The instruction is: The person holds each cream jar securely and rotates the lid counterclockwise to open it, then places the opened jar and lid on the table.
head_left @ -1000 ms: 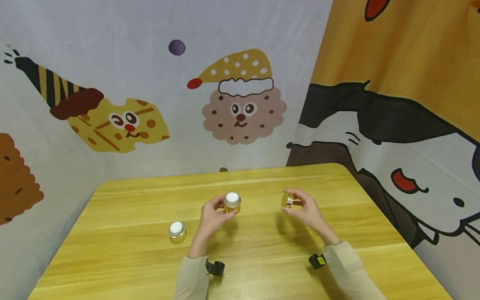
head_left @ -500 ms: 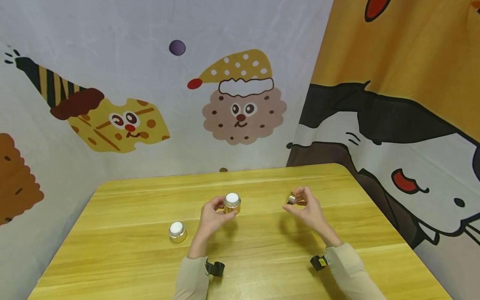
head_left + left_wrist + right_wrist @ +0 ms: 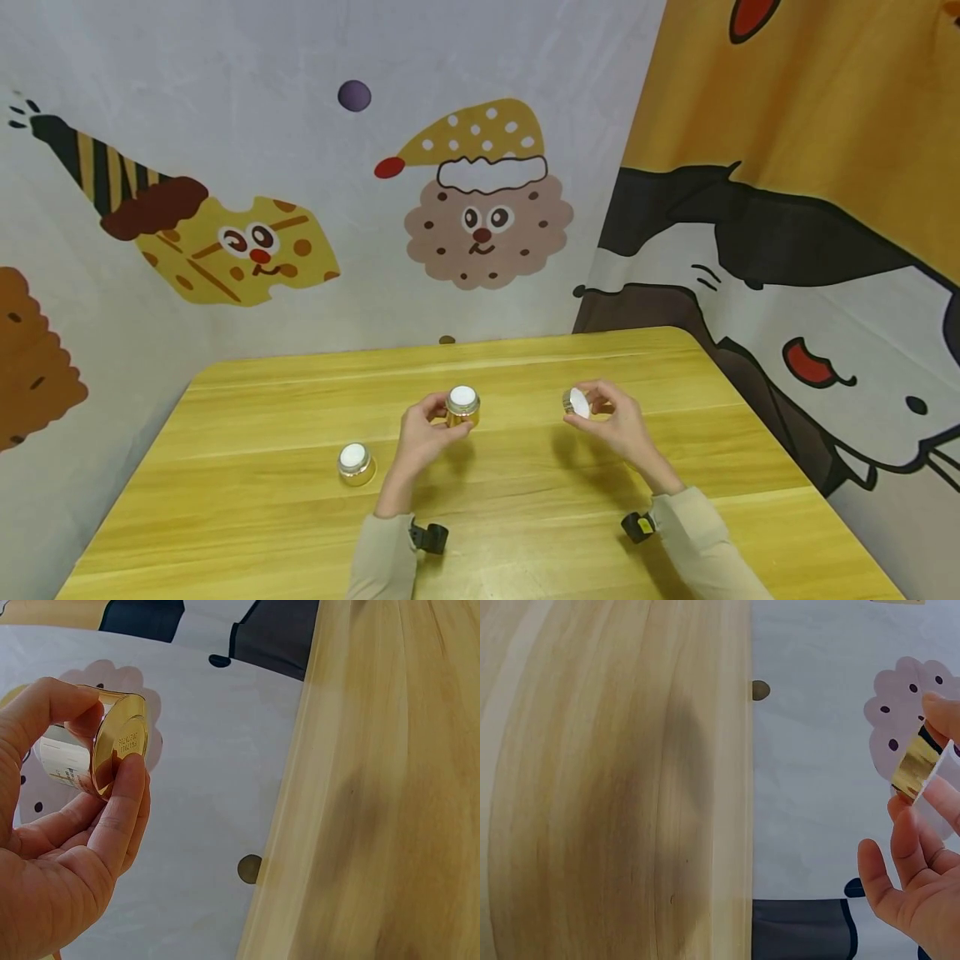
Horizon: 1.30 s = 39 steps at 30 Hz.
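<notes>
My left hand [image 3: 429,435] holds a gold cream jar [image 3: 463,407] above the table, its white round top facing up. In the left wrist view, thumb and fingers grip that jar [image 3: 120,746], and its gold base shows small stamped marks. To the right, my right hand [image 3: 613,419] pinches a gold jar lid [image 3: 576,403] by its edge, the white inside turned toward the head camera. The right wrist view shows the shiny gold side of this lid [image 3: 916,766] between thumb and fingers. Lid and jar are well apart.
A second gold jar [image 3: 356,464] with a white top stands on the wooden table [image 3: 247,517], left of my left hand. Behind the table hangs a cloth [image 3: 315,333] printed with cartoons. Black wrist cameras sit at both cuffs.
My right hand has turned the lid over, so its white inside now shows instead of its gold outside. The left hand and its jar have hardly moved.
</notes>
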### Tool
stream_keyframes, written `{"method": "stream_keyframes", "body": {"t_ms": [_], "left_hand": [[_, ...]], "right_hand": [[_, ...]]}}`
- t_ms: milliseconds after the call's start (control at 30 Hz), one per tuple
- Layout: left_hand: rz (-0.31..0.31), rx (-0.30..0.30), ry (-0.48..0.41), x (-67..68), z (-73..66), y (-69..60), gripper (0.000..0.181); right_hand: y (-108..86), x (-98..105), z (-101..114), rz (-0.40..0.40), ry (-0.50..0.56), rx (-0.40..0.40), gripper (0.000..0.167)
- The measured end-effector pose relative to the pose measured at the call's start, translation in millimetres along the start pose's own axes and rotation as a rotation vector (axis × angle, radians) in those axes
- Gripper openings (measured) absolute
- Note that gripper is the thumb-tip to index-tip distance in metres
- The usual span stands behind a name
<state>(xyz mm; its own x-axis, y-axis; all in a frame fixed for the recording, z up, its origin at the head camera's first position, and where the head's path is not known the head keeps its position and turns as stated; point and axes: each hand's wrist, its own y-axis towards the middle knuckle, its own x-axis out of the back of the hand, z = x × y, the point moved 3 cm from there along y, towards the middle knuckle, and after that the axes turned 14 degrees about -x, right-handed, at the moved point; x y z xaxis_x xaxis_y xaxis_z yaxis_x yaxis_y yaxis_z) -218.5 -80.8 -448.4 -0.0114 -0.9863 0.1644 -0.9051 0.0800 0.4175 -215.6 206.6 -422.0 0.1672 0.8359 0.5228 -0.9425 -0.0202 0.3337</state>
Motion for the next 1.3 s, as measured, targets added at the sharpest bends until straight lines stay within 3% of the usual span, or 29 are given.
{"method": "stream_keyframes", "body": {"t_ms": [233, 633, 867, 1300], "left_hand": [[-0.006, 0.021, -0.008, 0.3, 2.0, 0.6, 0.041], [-0.01, 0.019, -0.002, 0.5, 1.1, 1.0, 0.04], [-0.003, -0.001, 0.007, 0.8, 2.0, 0.7, 0.04], [-0.015, 0.026, -0.011, 2.0, 1.9, 0.1, 0.041]], "right_hand": [[3.4, -4.5, -24.6, 0.007, -0.049, -0.03, 0.041], [1.5, -12.2, -34.4, 0.073, -0.227, -0.046, 0.041], [-0.1, -17.5, -41.6, 0.148, -0.263, -0.105, 0.042], [-1.8, -24.8, -51.1, 0.245, -0.335, -0.155, 0.044]]}}
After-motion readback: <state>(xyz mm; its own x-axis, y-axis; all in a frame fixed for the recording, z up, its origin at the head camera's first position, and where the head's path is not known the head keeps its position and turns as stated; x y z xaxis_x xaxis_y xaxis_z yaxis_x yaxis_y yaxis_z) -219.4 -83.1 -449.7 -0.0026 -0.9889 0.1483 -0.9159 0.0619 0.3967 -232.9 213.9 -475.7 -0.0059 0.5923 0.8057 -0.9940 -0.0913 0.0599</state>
